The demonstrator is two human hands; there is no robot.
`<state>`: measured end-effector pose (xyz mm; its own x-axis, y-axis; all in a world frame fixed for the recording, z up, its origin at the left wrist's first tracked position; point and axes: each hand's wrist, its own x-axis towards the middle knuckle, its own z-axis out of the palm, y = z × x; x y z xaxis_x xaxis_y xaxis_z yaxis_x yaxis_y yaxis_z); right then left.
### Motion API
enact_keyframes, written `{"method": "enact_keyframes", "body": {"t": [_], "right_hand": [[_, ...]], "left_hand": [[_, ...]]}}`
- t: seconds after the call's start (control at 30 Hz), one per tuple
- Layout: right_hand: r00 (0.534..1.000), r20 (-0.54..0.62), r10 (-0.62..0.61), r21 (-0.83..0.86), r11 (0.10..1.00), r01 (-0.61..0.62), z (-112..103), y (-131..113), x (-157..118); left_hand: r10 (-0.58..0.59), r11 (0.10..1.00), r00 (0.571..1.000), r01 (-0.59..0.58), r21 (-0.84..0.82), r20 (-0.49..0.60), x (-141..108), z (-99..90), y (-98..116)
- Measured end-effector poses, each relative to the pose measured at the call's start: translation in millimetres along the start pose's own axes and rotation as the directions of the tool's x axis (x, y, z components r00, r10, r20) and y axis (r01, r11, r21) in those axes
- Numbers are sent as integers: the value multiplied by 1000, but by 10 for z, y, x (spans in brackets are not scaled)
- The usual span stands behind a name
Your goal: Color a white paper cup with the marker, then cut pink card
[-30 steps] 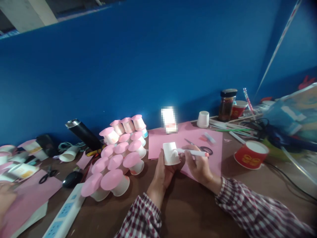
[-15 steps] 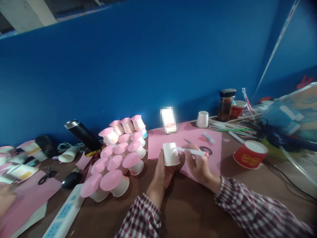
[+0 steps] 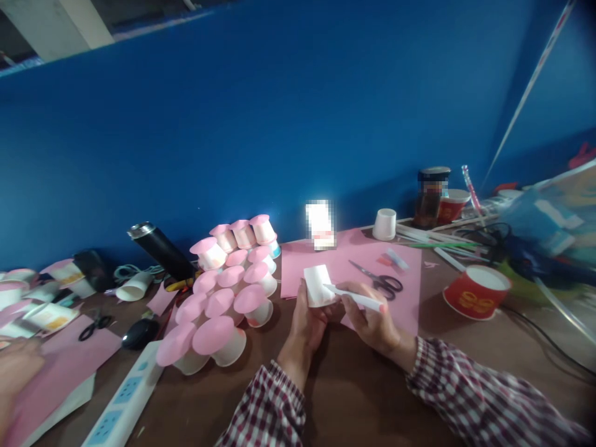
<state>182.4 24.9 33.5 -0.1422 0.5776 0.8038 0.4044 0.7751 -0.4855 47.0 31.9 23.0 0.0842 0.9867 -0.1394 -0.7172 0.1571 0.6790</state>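
Observation:
A small white paper cup (image 3: 318,285) is held in my left hand (image 3: 307,329), whose fingers wrap round its lower left side. My right hand (image 3: 370,316) grips a white marker with a pinkish-red end (image 3: 365,300); its tip points left and meets or nearly meets the cup's face. Pink paper (image 3: 298,254) lies beneath and behind the hands. Black-handled scissors (image 3: 384,284) rest on that paper, right of the cup. To the left stand several cups with pink paper discs on top (image 3: 218,302).
A red paper bowl (image 3: 477,295) stands right of my right hand, with a cable beside it. At left are a power strip (image 3: 125,397), a black mouse (image 3: 139,333), a black flask (image 3: 162,251) and another person's hand (image 3: 18,369). An upturned white cup (image 3: 384,225) stands behind.
My right hand has moved slightly down and left with the marker, uncovering the scissors. The cup in my left hand is tilted a little more. The other person's hand reaches further into view.

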Motion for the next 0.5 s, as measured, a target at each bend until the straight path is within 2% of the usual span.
{"method": "enact_keyframes", "body": {"t": [0.2, 0.5], "right_hand": [[1000, 11, 8, 4, 1000, -8, 17, 17, -12], [1000, 1, 4, -16, 1000, -4, 24, 31, -17]], "left_hand": [[-4, 1000, 999, 3, -12, -33, 3, 36, -2], [-10, 999, 1000, 9, -46, -23, -13, 51, -2]]}}
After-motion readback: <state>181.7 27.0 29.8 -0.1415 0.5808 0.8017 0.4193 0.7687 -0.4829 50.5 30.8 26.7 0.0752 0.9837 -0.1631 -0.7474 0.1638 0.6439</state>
